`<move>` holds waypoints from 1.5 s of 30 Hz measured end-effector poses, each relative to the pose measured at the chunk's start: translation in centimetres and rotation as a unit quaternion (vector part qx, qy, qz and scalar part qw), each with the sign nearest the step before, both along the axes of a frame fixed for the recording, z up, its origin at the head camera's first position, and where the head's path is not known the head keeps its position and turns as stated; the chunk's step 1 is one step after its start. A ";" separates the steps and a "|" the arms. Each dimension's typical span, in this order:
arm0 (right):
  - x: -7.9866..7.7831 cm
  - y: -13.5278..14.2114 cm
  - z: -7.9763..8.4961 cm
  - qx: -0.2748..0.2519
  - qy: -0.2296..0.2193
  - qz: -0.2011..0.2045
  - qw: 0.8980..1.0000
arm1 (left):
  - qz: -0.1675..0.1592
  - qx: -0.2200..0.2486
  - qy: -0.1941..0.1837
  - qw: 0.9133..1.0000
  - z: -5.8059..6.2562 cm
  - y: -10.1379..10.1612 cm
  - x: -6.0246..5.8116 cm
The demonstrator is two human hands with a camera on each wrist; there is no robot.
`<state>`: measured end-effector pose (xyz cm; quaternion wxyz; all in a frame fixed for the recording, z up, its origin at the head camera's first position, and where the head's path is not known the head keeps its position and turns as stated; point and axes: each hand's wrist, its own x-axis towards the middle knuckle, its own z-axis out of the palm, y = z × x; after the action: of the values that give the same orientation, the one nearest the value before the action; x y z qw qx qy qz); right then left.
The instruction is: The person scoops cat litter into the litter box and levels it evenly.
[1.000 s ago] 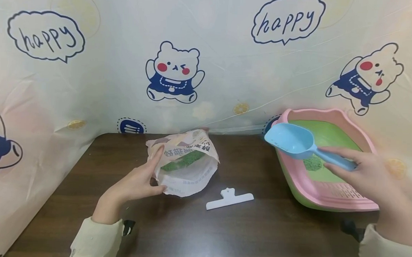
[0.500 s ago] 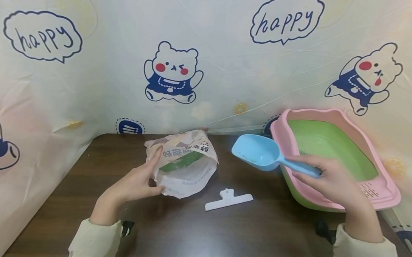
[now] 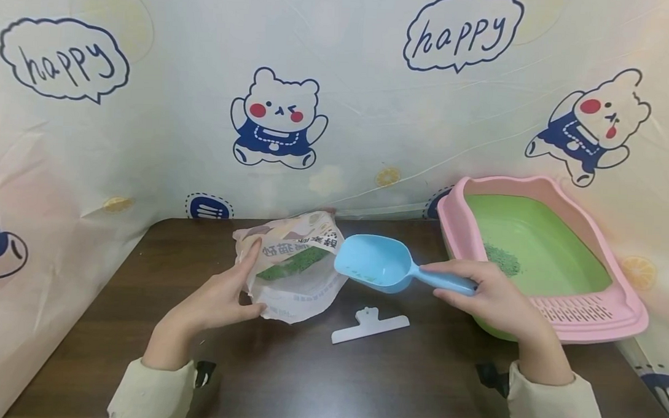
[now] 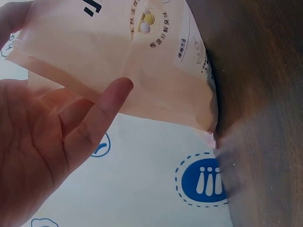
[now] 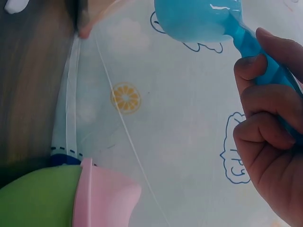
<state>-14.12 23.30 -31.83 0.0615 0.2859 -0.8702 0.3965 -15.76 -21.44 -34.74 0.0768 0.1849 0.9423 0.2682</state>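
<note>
Printed bag (image 3: 303,303): here it is, slumped back on the dark table (image 3: 306,386), mouth turned forward; tipped like that, it presumably leaves the green granules (image 3: 294,264) inside within easy reach.
Left hand (image 3: 206,300): spread at the bag's left edge, forefinger high, thumb low, and the left wrist view has fingers going behind the flap; it holds the bag at its mouth, likely so the opening doesn't sag. How hard it grips, I cannot tell.
Right hand (image 3: 492,294): fingers curled round the handle (image 3: 448,282), thumb against it, a grip that should keep the bowl steady.
Blue scoop (image 3: 374,259): up off the table, hollow side up, lip right by the bag's mouth; touching or apart, I cannot tell. Just a few green specks in there!
White clip (image 3: 369,326): loose on the table, just in front of the scoop; off the bag, which leaves that mouth free.
Pink-rimmed tray (image 3: 456,219): over on the right, upright, a patch of granules (image 3: 502,260) on its green floor, probably set on that side to suit the scooping arm.
</note>
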 end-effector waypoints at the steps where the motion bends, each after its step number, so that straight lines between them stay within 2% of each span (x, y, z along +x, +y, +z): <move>1: 0.0 -0.1 0.0 -0.002 0.001 0.004 1.000 | -0.001 0.000 -0.002 1.000 0.0 0.0 0.0; 7: -0.2 -1.0 -0.1 -0.003 -0.019 0.029 0.999 | -0.005 -0.003 -0.007 1.000 0.1 -0.1 -0.1; 13: -0.9 -2.1 -0.8 0.003 -0.007 0.068 0.998 | -0.005 -0.005 -0.006 1.000 0.0 -0.1 0.0; 18: -1.1 -3.3 -1.3 0.024 -0.007 0.073 0.997 | 0.002 -0.007 -0.010 1.000 -0.2 0.1 0.1; 22: -1.2 -4.6 -1.4 0.048 -0.009 0.080 0.996 | 0.003 -0.016 0.001 1.000 -0.2 0.1 0.2; 28: -1.5 -6.5 -1.3 0.063 0.018 0.097 0.993 | 0.002 -0.018 0.005 1.000 -0.2 0.1 0.3; 33: -1.5 -7.9 -1.3 0.080 0.019 0.082 0.993 | 0.000 -0.018 0.007 1.000 -0.1 0.1 0.2; 45: -1.4 -11.2 -1.9 0.139 0.003 0.014 0.990 | -0.001 -0.011 0.008 1.000 0.0 0.2 0.1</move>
<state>-15.57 12.09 -33.75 0.0179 0.3050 -0.9125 0.2719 -15.61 -21.22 -34.79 0.0712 0.1875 0.9456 0.2561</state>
